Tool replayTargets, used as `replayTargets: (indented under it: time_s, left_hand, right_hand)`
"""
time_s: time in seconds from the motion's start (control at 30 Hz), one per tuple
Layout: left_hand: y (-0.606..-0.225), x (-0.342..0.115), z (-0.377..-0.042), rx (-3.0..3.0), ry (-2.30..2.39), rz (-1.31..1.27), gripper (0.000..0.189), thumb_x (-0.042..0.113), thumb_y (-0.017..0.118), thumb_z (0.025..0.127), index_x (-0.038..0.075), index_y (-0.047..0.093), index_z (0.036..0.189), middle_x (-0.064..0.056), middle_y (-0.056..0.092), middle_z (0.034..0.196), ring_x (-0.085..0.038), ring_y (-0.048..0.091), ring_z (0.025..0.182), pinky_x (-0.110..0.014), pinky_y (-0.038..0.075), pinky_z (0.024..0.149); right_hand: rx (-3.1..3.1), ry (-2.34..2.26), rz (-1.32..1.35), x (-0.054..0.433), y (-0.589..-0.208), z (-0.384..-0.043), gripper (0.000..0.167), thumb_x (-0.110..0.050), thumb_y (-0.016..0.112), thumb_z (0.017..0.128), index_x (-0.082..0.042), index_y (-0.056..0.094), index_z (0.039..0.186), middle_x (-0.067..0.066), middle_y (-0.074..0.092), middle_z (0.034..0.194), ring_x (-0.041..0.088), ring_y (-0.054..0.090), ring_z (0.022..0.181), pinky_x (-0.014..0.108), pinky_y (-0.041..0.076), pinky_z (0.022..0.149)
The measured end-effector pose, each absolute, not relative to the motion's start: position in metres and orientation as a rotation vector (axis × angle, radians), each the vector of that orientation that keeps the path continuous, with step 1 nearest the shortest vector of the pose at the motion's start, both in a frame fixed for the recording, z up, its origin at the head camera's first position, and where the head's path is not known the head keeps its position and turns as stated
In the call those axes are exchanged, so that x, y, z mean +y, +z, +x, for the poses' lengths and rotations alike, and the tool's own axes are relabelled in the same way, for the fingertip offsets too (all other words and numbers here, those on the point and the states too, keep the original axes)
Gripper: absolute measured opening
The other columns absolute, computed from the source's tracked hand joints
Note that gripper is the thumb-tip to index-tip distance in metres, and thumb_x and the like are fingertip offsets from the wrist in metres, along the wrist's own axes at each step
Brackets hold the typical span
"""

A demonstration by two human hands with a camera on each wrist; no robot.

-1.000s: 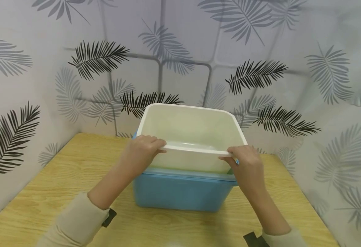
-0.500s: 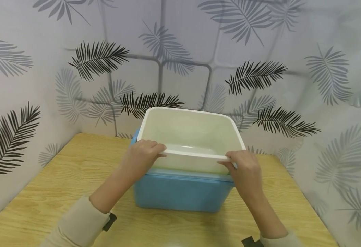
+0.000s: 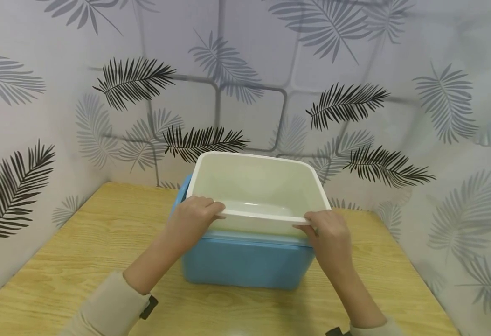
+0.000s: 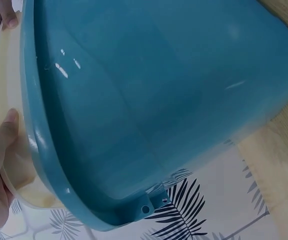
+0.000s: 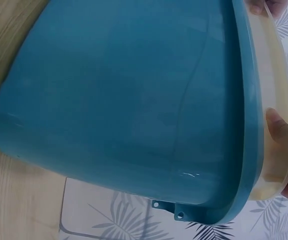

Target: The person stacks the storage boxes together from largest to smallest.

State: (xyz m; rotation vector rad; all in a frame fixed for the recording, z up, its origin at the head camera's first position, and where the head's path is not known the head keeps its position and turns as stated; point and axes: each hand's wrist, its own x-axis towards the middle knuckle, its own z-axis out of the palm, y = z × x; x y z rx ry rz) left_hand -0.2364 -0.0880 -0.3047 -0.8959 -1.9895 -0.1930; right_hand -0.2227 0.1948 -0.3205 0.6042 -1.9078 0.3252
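A white plastic basin sits partway inside a blue plastic tub, its rim standing above the tub's rim. My left hand pinches the near rim of the basin at its left end, thumb below. At the right end of the same rim, my right hand grips in the same way. In the left wrist view the left thumb presses the basin's outer wall, just off the blue rim. The right wrist view has the right thumb against that wall too. The basin's lower part is hidden in the tub.
The tub stands on a wood-grain table. Behind and at both sides hangs a leaf-patterned backdrop. Small lugs with holes stick out under the tub's rim at one end.
The white basin has sunk lower into the blue tub, with both hands moving down on its rim. The tub has stayed in place.
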Motion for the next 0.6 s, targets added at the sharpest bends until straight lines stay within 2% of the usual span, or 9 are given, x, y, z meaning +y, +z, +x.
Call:
replayTargets:
  time_s: [0.6]
  left_hand:
    - [-0.321, -0.089, -0.238, -2.015, -0.188, -0.891, 0.012, 0.019, 0.066, 0.077, 0.009, 0.065, 0.082, -0.001, 0.066, 0.069, -0.014, 0.059, 0.059, -0.024, 0.046, 0.055]
  right_hand:
    - [-1.962, 0.342, 0.583, 0.195, -0.334, -0.225, 0.026, -0.012, 0.081, 0.056, -0.003, 0.063, 0.074, 0.006, 0.065, 0.069, 0.024, 0.059, 0.067, 0.037, 0.047, 0.064]
